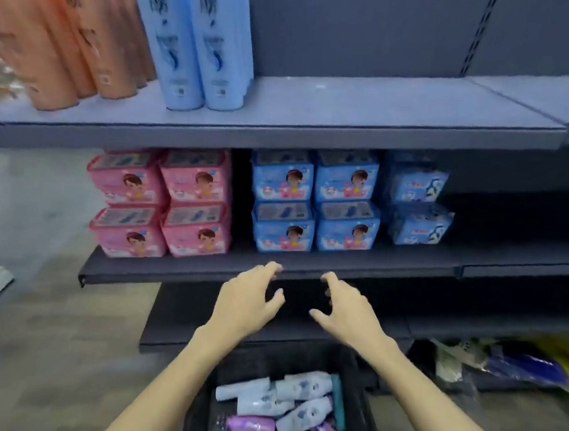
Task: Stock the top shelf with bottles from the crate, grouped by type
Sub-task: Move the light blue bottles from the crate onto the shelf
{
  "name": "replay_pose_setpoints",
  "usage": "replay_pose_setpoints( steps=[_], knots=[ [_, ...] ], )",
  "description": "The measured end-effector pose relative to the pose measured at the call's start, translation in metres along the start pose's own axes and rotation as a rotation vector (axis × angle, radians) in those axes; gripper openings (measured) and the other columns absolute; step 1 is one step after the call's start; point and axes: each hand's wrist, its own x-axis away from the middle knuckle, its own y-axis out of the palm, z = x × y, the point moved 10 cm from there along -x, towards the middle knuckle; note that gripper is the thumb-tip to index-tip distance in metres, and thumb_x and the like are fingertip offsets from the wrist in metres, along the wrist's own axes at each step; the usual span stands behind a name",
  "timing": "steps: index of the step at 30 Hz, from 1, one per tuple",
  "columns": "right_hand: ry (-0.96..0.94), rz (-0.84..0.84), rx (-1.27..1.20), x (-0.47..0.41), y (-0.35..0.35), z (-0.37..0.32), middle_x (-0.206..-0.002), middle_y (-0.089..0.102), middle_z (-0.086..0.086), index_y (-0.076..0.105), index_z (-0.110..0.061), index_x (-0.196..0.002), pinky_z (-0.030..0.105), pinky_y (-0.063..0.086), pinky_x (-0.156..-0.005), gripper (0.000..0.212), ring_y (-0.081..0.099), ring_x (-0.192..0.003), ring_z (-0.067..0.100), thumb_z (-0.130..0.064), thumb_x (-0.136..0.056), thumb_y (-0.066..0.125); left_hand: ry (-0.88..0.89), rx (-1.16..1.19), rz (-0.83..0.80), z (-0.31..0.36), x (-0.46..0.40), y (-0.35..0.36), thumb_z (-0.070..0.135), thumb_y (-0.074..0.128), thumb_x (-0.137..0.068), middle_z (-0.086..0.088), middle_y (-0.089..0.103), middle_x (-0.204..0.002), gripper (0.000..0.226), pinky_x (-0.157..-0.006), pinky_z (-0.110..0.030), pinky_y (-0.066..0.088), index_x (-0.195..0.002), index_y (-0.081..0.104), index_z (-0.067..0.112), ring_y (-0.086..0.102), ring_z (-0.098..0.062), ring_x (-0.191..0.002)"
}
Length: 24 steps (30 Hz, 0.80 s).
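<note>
Bottles in crate: a loose pile lay in the black crate [359, 407] at the near bottom, mostly pale blue bottles [302, 385] on their sides, plus 2 purple bottles [252, 427] and 1 teal bottle [338, 405] along the right wall.
Top shelf [354, 108]: grey, with stock only at the left end and bare board to the right.
Orange bottles [68, 31]: stood upright in rows at the far left of the top shelf.
Blue bottles [195, 39]: 2 tall ones showed at the front, upright, just right of the orange ones, with more behind them.
Left hand [246, 301]: hovered above the crate in front of the middle shelf edge, fingers spread and loosely curved, gripping nothing.
Right hand [347, 306]: same deal, near the left one but apart, fingers loosely curved toward it, nothing in it either.
Middle shelf [410, 257]: pink packs [160, 201] stacked 2 high on the left, blue packs [315, 201] stacked 2 high beside them, 2 darker blue packs [418, 203] further right.
Floor, right side: some blue and yellow bagged stuff [521, 363], too blurry to make out.
</note>
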Motion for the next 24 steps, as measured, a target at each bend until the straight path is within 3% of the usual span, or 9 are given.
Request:
replay_pose_setpoints(
  steps=[8, 14, 19, 24],
  knots=[
    [0.177, -0.329, -0.025, 0.044, 0.148, 0.086, -0.110, 0.062, 0.008, 0.041, -0.017, -0.128, 0.040, 0.053, -0.079, 0.055, 0.063, -0.100, 0.032, -0.039, -0.085, 0.068, -0.222, 0.025, -0.388, -0.055, 0.068, 0.172, 0.039, 0.053, -0.086, 0.007, 0.065, -0.116, 0.040, -0.082, -0.038, 0.052, -0.125, 0.051, 0.028, 0.062, -0.020, -0.107],
    [0.277, -0.464, -0.024, 0.063, 0.230, 0.127, -0.122, 0.060, 0.013, 0.041, -0.017, -0.134, 0.041, 0.049, -0.084, 0.060, 0.060, -0.110, 0.037, -0.037, -0.085, 0.067, -0.308, 0.073, -0.569, -0.081, 0.108, 0.265, 0.031, 0.055, -0.088, -0.002, 0.066, -0.117, 0.039, -0.080, -0.038, 0.051, -0.126, 0.052, 0.022, 0.062, -0.028, -0.106],
    [0.399, -0.565, -0.099, 0.080, 0.311, 0.170, -0.117, 0.063, 0.014, 0.042, -0.017, -0.129, 0.043, 0.053, -0.083, 0.058, 0.062, -0.105, 0.037, -0.041, -0.083, 0.068, -0.315, 0.060, -0.711, -0.101, 0.136, 0.345, 0.031, 0.052, -0.089, -0.005, 0.064, -0.119, 0.039, -0.079, -0.039, 0.051, -0.126, 0.050, 0.019, 0.060, -0.031, -0.109],
    [0.524, -0.612, -0.177, 0.093, 0.385, 0.214, -0.132, 0.057, 0.011, 0.033, -0.015, -0.145, 0.038, 0.049, -0.093, 0.074, 0.055, -0.120, 0.033, -0.037, -0.086, 0.072, -0.233, -0.068, -0.786, -0.121, 0.141, 0.420, 0.030, 0.052, -0.091, -0.007, 0.058, -0.120, 0.044, -0.078, -0.039, 0.049, -0.132, 0.044, 0.018, 0.059, -0.031, -0.107]
  ],
)
